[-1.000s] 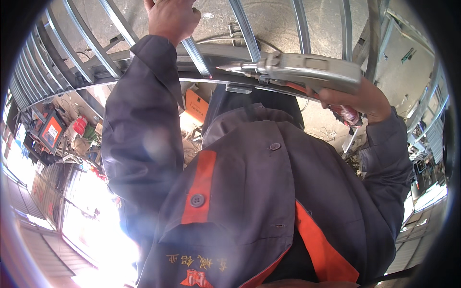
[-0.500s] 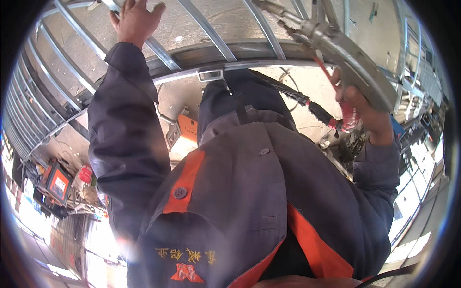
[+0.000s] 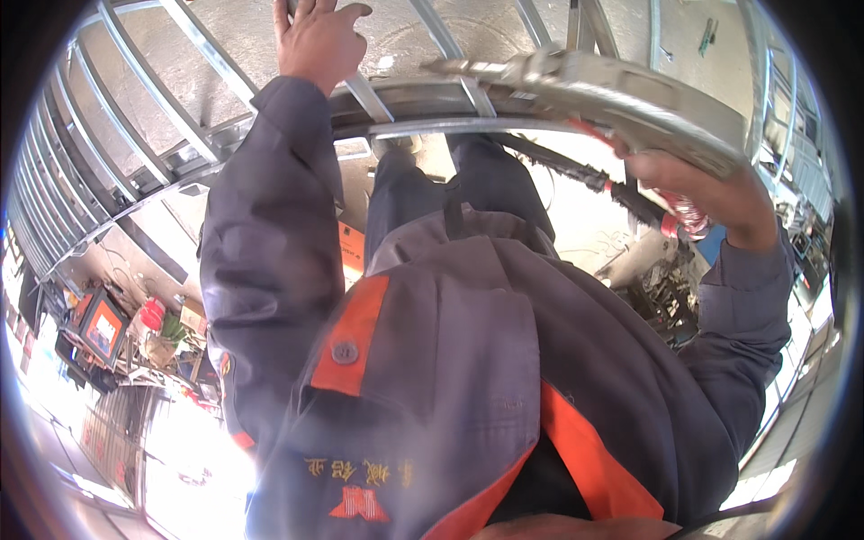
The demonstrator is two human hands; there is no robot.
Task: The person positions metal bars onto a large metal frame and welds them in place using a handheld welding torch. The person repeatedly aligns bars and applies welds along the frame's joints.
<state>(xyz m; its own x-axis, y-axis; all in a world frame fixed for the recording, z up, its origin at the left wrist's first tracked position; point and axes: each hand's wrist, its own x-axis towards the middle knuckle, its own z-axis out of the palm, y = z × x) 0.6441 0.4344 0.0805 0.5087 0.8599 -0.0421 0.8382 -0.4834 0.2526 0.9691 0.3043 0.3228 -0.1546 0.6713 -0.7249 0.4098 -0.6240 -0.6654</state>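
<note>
In the upper right, my right hand is closed round the handle of a grey gun-shaped power tool with a long narrow tip. The tip points left over the metal frame; blur hides its detail. A black cable wrapped with tape trails from beneath the handle. At the top, my left hand lies over a bar of the frame, palm down, fingers somewhat apart. The upper edge cuts off its fingertips, and a small dark patch beside them is too little to name.
Silvery parallel bars of the frame curve away on the left. An orange box lies on the floor beyond my left sleeve. A machine with an orange panel stands at lower left. Green-handled pliers or a similar tool lie at upper right.
Both hands have shifted rightward in view, as have the frame bars. The power tool has tilted so its tip now points more to the left. My left hand remains over the bar.
</note>
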